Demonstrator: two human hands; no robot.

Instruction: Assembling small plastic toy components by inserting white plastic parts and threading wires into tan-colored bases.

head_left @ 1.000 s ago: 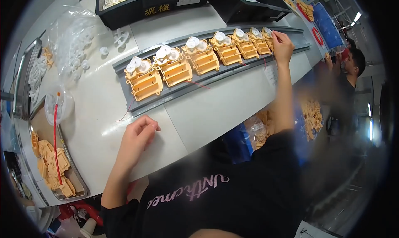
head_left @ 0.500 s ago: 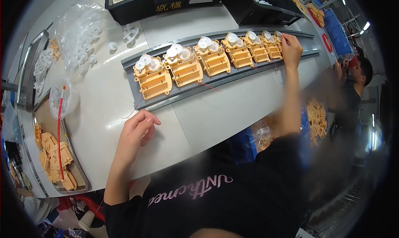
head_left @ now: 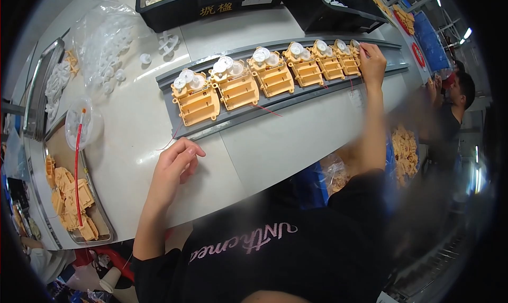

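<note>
A row of several yellow plastic housings [head_left: 227,90] lies along a grey rail [head_left: 211,127], each with round white gears at its far end. At the right end of the row, my right hand [head_left: 373,64] has its fingertips pinched at a small white gear [head_left: 355,43] on the last housing [head_left: 350,63]. The palm side of that hand is hidden. My left hand [head_left: 177,160] rests on the table just below the rail's left end, loosely curled, with nothing in it. Thin red wires [head_left: 267,110] trail from some housings.
Two black bins [head_left: 211,9] of white parts stand at the back. On the left are a clear bag [head_left: 103,44] of white parts, a plastic tub [head_left: 92,126] with a red-handled brush [head_left: 78,165], and a metal tray [head_left: 108,226] of yellow housings. Another person [head_left: 450,99] is at right.
The view has shifted very slightly. My right hand stays at the last housing with only a small turn of the fingers, and my left hand has not moved.
</note>
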